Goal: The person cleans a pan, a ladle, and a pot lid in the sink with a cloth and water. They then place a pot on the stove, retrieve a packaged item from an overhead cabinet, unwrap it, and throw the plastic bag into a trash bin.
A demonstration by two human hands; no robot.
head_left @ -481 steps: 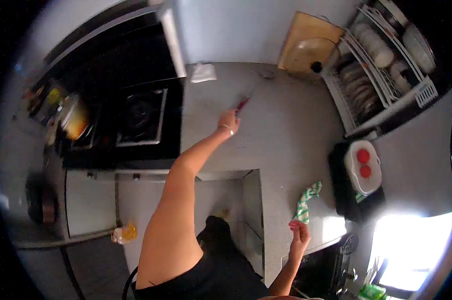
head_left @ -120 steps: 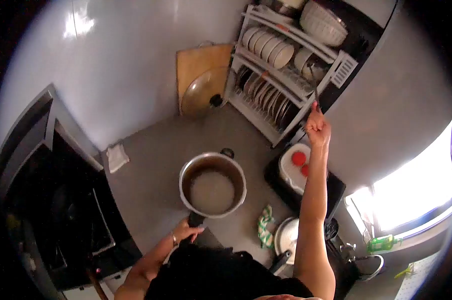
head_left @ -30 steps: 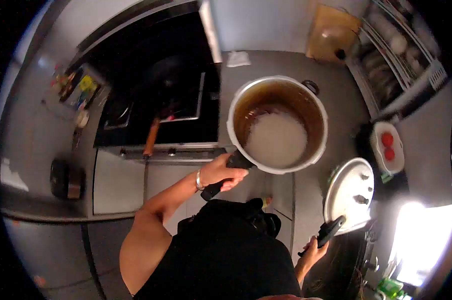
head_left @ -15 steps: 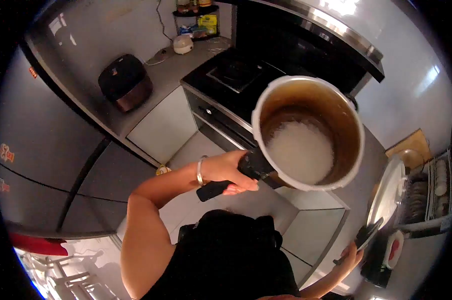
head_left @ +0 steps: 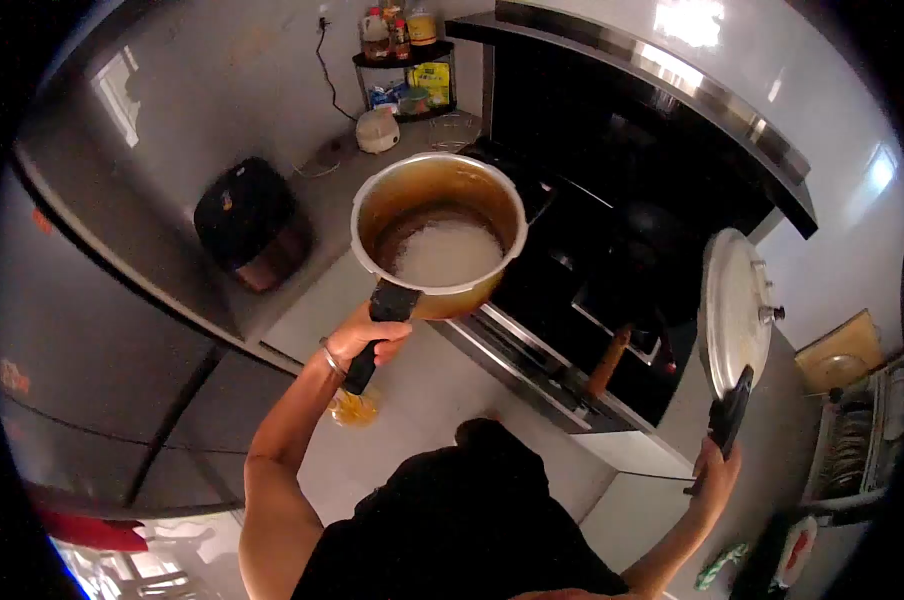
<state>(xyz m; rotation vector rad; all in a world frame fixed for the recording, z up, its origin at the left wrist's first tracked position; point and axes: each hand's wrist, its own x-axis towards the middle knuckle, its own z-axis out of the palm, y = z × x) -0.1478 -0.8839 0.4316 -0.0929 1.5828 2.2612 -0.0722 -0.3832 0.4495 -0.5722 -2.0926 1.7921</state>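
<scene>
The open pot was held out by its long black handle and was seen in front of the left end of the stove; whether its base was supported by anything could not be told. White contents were seen low inside, with brown-stained walls above them. The left grip was closed around that handle, and no second hold on the pot was seen, so by a twist of the wrist the pot could have been tipped and its contents spilled.

The lid was held well apart from the pot, roughly on edge, by the right grip, which was clamped on the lid's handle. By a loosened hold, the lid could have been dropped.

At the stove's front edge, a wooden handle was pointed outward; if it were caught by a forearm, whatever was fixed to it could have been dragged. Farther out, a black appliance on the worktop could have been bumped by a sideways swing of the pot. A yellow object low on the floor could have been kicked, if overlooked.
</scene>
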